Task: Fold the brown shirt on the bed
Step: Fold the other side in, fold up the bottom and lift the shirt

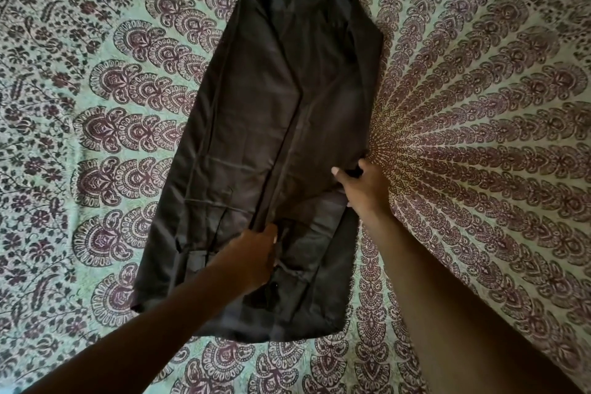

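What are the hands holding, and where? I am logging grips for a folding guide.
Both hold the brown shirt: the left hand grips a fold near its lower middle, and the right hand pinches its right edge.

My left hand (256, 257) and right hand (361, 187) pinch shirt (271, 112) folds; shirt lies lengthwise on bedspread (479, 89).

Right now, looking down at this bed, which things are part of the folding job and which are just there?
Part of the job:
- brown shirt, laid lengthwise with its sides folded in
- left hand, gripping fabric near the shirt's lower middle
- right hand, pinching the shirt's right edge

Just there:
- patterned bedspread, under the shirt; nothing else lies on it in view
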`<state>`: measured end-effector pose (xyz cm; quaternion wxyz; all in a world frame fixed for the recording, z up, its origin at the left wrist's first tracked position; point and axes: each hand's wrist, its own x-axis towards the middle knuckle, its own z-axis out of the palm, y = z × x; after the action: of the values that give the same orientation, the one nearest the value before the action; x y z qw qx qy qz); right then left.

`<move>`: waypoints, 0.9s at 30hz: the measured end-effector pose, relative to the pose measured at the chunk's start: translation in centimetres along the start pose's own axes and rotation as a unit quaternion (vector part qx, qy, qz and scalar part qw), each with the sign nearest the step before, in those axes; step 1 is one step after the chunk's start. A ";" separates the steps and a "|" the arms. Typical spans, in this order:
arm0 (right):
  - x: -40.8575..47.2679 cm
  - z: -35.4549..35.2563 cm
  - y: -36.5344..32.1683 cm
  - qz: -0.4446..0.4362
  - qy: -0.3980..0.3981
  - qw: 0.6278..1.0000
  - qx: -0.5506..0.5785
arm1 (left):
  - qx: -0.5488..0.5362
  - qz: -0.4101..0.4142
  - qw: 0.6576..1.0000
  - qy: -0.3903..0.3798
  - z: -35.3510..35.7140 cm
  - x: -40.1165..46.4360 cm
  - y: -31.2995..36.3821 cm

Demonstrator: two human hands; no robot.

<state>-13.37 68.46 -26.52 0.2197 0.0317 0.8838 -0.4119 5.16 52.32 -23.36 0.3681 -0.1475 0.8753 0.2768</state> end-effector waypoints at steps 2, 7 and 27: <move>0.7 -0.2 -0.8 -0.014 0.036 0.999 -0.007 | 0.024 -0.009 1.000 0.014 -1.2 0.2 0.6; 3.7 -0.5 -3.2 -0.001 0.097 0.994 -0.048 | 0.003 0.024 0.993 0.115 -5.1 2.9 1.1; 17.0 -2.4 -10.9 -0.176 0.162 0.925 -0.296 | -0.044 0.097 0.968 0.227 -19.2 22.6 8.5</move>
<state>-32.17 60.97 -24.45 -0.0034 -0.1250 0.9803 -0.1530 -25.07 46.54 -25.48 0.1243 -0.1367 0.9331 0.3084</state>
